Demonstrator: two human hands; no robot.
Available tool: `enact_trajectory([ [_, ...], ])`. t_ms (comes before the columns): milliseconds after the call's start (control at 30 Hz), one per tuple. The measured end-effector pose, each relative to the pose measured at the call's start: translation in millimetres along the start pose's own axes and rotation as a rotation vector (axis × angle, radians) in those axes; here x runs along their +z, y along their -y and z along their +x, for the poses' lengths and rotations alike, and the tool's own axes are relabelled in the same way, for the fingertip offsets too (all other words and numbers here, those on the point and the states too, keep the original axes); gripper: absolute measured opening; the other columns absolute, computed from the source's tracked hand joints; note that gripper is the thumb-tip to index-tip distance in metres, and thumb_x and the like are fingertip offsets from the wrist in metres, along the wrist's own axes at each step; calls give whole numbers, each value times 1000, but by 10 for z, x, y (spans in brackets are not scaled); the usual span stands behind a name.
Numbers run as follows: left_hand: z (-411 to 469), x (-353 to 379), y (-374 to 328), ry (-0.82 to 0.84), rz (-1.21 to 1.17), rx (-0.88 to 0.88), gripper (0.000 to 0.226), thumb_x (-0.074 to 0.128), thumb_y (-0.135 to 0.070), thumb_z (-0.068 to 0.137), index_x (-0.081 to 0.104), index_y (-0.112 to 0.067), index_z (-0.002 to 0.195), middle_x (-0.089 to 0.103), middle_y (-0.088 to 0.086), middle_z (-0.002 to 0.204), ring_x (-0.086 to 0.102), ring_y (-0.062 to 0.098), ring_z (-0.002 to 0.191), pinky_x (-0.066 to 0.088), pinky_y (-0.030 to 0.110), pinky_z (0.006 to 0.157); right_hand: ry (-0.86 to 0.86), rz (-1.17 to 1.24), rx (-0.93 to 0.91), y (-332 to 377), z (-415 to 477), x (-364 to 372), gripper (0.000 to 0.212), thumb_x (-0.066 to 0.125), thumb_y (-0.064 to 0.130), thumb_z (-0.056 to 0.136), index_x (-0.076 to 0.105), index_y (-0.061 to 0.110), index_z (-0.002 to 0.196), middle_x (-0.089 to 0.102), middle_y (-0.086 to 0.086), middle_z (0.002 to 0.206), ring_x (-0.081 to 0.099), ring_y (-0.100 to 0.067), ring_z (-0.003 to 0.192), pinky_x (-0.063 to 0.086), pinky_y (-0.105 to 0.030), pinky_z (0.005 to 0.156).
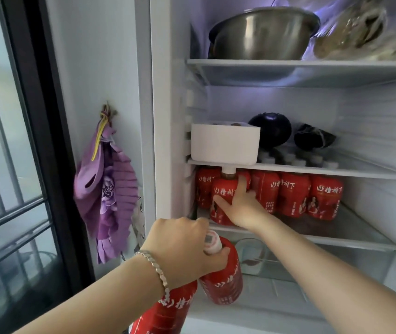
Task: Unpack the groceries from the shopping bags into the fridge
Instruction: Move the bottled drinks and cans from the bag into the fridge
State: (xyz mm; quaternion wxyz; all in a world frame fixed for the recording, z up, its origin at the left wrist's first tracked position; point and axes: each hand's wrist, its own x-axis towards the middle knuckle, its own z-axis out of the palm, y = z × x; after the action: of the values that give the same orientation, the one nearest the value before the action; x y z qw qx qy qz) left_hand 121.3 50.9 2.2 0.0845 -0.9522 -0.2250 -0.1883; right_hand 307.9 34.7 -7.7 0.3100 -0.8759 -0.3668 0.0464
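A: So, right hand [238, 203] first?

B: Reaching into the fridge. Thumb on one side, fingers on the other of the front bottle [223, 201], index finger lying up its shoulder. It is grasping the bottle. Bottle upright at the front left of the lower shelf [351, 237], cap just under the glass shelf above.

A: Why that spot?

B: My reading: the back row [298, 196] of the same red bottles fills the rear, so this one starts a second rank in front. Headroom looks tight, which would explain the low grip on the body.

A: Left hand [182, 247]?

B: Clenched round two bottle necks, low, just outside the fridge front. The hanging bottle [226, 280] is near upright; the tilted bottle [168, 309] leans toward the camera. Carrying by the necks likely lets one hand hold both and frees the other to place.

A: Surroundings?

B: White box [226, 143] and aubergine [270, 128] on the shelf above, steel bowl [262, 34] on top. Purple cloth [110, 196] hangs on the wall. Shopping bags not in view.
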Motion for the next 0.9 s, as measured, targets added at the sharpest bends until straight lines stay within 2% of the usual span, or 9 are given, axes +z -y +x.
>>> enact_trajectory([
  [67,15,32,32,11,4,-1,47,37,-69,81,50,-25,88,61,-9,80,61,12,73,48,23,71,44,96,-69,-7,51,66,90,51,52,89,-9,19,149,48,-19,133,57,-27,100,47,-38,86],
  [167,28,84,67,10,32,-3,47,37,-70,80,49,-25,89,60,-9,79,60,13,73,45,23,70,88,198,-150,-64,74,90,70,58,38,90,24,10,143,55,-6,126,58,-20,105,50,-27,86],
  [267,59,119,55,20,41,-5,46,37,-70,80,44,-25,84,56,-9,77,55,14,71,41,24,68,316,279,-225,-165,22,31,47,58,10,91,42,12,135,58,-1,122,58,-15,108,49,-26,92],
  [367,105,154,-1,24,26,-3,44,37,-69,81,44,-25,84,57,-9,80,55,14,72,38,24,68,358,387,-306,-210,-142,-28,52,51,-7,90,41,11,138,51,8,125,56,-4,105,46,-13,88],
  [433,120,169,-36,16,17,-9,43,37,-68,82,42,-25,83,54,-9,78,51,14,70,36,24,67,331,486,-309,-270,-279,-77,62,49,-13,87,35,12,141,49,4,132,53,-4,110,47,-15,87],
  [500,151,176,-65,16,-2,-20,42,38,-68,81,42,-26,83,57,-8,81,55,15,73,36,23,67,504,562,-322,-359,-433,-165,75,54,-11,78,31,19,143,48,4,136,46,-6,126,46,-20,94],
  [600,217,176,-119,12,-28,-35,41,40,-67,80,42,-27,84,61,-8,86,61,16,84,39,24,68,733,305,-451,-419,-667,-250,92,71,1,68,26,28,143,44,11,139,43,-2,128,40,-23,105],
  [733,262,178,-199,-33,-54,-24,44,39,-70,80,45,-26,85,61,-8,81,61,14,77,44,25,68,278,128,-458,-445,-865,-125,82,85,27,57,39,50,121,56,26,114,57,3,103,51,-27,91],
  [900,279,127,-202,-183,-212,-72,49,36,-76,75,41,-29,85,62,-10,75,60,10,70,50,27,69,-24,436,-373,-498,-922,-128,71,86,32,51,42,53,103,61,22,100,62,0,94,53,-19,80],
])
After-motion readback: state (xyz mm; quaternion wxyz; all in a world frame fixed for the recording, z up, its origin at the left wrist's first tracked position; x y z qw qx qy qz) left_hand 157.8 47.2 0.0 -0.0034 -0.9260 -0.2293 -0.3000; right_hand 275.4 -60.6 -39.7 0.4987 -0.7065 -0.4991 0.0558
